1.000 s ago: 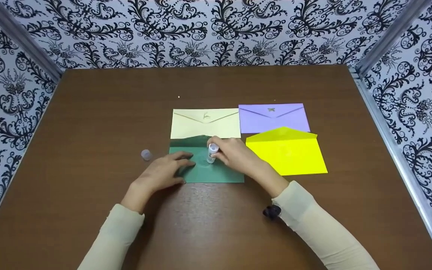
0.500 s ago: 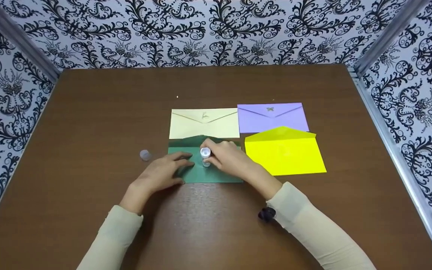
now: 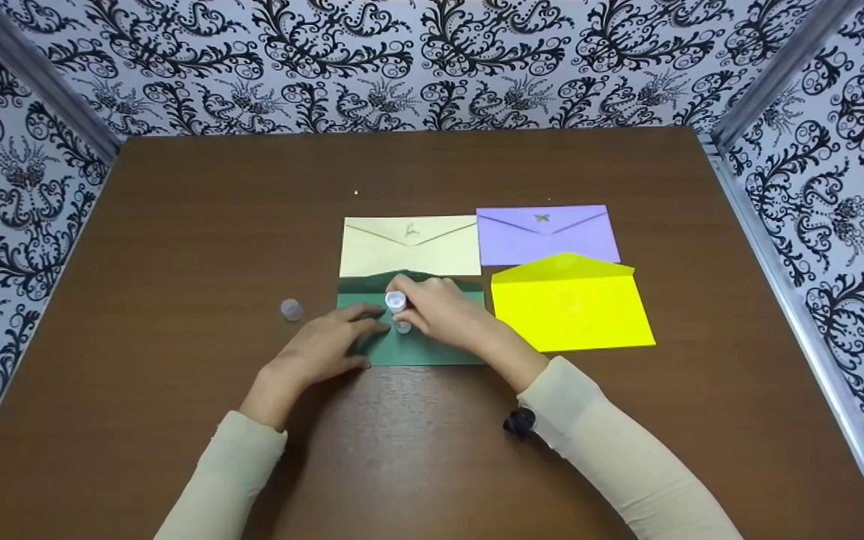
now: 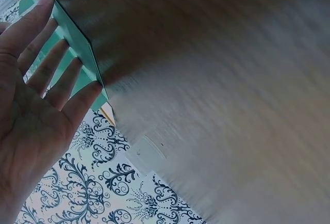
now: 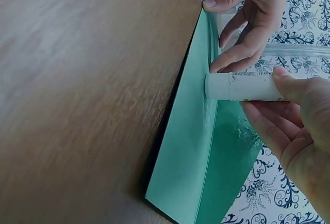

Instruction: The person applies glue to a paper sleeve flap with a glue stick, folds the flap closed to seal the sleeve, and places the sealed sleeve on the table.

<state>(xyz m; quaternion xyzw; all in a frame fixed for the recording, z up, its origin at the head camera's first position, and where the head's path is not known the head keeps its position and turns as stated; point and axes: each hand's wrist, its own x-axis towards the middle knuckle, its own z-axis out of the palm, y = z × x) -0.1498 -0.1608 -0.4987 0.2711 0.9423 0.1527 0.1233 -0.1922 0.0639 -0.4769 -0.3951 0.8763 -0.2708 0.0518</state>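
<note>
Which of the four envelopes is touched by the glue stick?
The green envelope: the right hand holds the glue stick on it, while the yellow envelope, cream envelope and purple envelope carry no stick.

The left hand (image 3: pixel 325 343) and right hand (image 3: pixel 451 313) partly hide the green envelope (image 3: pixel 421 351); beyond it, a speck (image 3: pixel 355 193) on the desk (image 3: pixel 199 225) is too small to identify.

Nothing is legible: the glue stick (image 5: pixel 250 86) seems to bear print, too small to read.

left sleeve (image 3: pixel 218 480): cream | right sleeve (image 3: pixel 627 457): cream | right cuff (image 3: pixel 563 394): 1 small dark attachment (image 3: pixel 519 423)
</note>
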